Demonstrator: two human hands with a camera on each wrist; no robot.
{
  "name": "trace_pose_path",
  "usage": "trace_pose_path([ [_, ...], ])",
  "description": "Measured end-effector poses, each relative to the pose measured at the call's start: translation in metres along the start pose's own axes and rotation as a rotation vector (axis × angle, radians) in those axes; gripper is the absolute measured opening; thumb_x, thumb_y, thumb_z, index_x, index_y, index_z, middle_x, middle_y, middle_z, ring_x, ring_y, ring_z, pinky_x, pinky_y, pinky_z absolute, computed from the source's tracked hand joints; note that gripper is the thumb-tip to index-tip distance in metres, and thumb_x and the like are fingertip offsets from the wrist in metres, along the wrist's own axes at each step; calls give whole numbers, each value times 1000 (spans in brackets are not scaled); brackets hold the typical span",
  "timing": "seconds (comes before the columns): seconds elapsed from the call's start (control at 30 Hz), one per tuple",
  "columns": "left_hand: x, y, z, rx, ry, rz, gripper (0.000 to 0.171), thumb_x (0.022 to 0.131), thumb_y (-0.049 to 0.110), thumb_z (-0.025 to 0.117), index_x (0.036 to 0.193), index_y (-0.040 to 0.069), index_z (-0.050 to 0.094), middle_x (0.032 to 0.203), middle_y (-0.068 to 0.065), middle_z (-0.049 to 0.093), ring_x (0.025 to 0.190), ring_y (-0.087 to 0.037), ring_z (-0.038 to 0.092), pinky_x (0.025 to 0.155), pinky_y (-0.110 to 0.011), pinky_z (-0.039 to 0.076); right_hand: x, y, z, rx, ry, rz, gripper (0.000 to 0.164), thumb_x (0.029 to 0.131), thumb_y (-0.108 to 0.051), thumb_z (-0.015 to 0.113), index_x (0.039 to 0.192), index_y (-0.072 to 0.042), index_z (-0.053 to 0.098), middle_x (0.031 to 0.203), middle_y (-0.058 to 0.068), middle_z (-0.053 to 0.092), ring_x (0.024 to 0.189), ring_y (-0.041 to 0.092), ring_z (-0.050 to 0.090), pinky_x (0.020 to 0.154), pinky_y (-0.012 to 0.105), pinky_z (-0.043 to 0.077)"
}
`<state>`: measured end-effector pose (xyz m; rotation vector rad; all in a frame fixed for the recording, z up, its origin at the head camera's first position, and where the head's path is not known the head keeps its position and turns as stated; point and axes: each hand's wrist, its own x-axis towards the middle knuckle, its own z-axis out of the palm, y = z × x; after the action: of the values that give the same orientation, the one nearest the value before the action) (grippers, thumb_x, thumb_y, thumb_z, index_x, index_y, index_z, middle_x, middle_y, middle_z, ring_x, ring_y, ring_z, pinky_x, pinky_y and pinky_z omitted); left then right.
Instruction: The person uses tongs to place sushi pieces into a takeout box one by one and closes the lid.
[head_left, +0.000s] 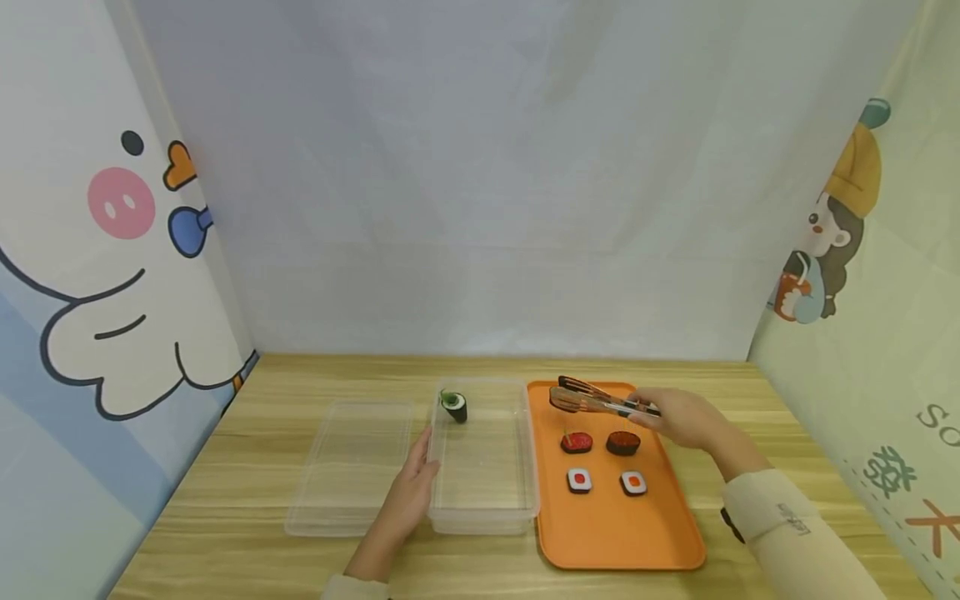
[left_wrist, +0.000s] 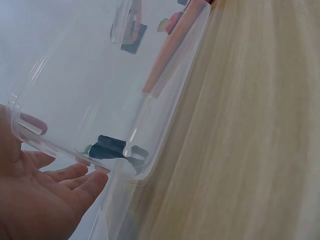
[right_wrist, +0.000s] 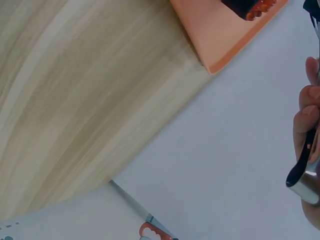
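Observation:
My right hand (head_left: pixel 681 417) grips a pair of tongs (head_left: pixel 600 402) by the handles, above the far end of an orange tray (head_left: pixel 615 533). The tong heads point left and stand slightly apart. Just in front of them on the tray are a red-topped toy sushi (head_left: pixel 577 444) and one with orange roe (head_left: pixel 623 444). Nearer are two white rolls with black undersides, one with a red centre (head_left: pixel 579 480), one orange (head_left: pixel 633 483). My left hand (head_left: pixel 411 483) touches the left side of a clear plastic container (head_left: pixel 483 523), fingers relaxed along its wall. Inside, at the far left corner, lies a dark sushi roll (head_left: pixel 457 408) with green garnish.
Left of the container a clear flat lid (head_left: pixel 348 475) lies on the wooden table (head_left: pixel 225 517). The tray stands against the container's right side. A pale curtain (head_left: pixel 480 208) hangs behind the table, with printed cloths on the left (head_left: pixel 60 208) and right (head_left: pixel 885 350).

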<state>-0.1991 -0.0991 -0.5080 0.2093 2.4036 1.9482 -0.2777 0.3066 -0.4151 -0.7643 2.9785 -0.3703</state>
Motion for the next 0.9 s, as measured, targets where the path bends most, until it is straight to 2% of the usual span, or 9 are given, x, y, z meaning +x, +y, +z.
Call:
trace_pose_path([
  [0.17,0,0,-1,8,7,2,56,104,10,35,155,4,15,154,-30,16,139,-47,17,112,-58,14,4,-14,-11,13,21,-29,37,99,-32,58,125,-6,62,112,12,66,97,32,63,80,52,51],
  [0.33,-1,1,-1,7,6,8,56,104,10,34,155,3,14,154,-31,15,140,-47,16,112,-58,14,12,-32,-15,14,24,-70,37,98,-33,59,126,-9,62,110,6,66,90,24,63,75,47,52],
  [0.43,-1,1,-1,11,3,0,56,104,11,34,155,3,14,154,-31,16,139,-47,17,112,-58,14,20,-41,-13,13,20,-87,36,98,-34,59,125,-11,63,107,2,66,83,16,60,71,43,51],
  [0.63,0,0,-1,21,8,-17,55,104,12,34,156,5,14,154,-29,17,140,-47,17,112,-59,14,41,-59,-3,1,-7,-137,36,98,-34,59,126,-11,62,106,-1,66,86,16,61,74,43,52],
  [0.8,1,0,-1,23,14,-4,56,104,12,35,155,3,14,154,-30,17,139,-48,18,110,-61,16,58,-72,5,-6,-54,-145,30,98,-31,60,122,-14,64,102,-6,65,81,11,59,72,38,51],
  [0.9,1,1,0,26,16,-5,56,104,12,35,155,3,14,154,-30,18,138,-48,20,110,-61,17,67,-75,8,-29,-86,-160,22,99,-31,58,114,-16,64,93,-10,61,73,8,54,65,33,48],
])
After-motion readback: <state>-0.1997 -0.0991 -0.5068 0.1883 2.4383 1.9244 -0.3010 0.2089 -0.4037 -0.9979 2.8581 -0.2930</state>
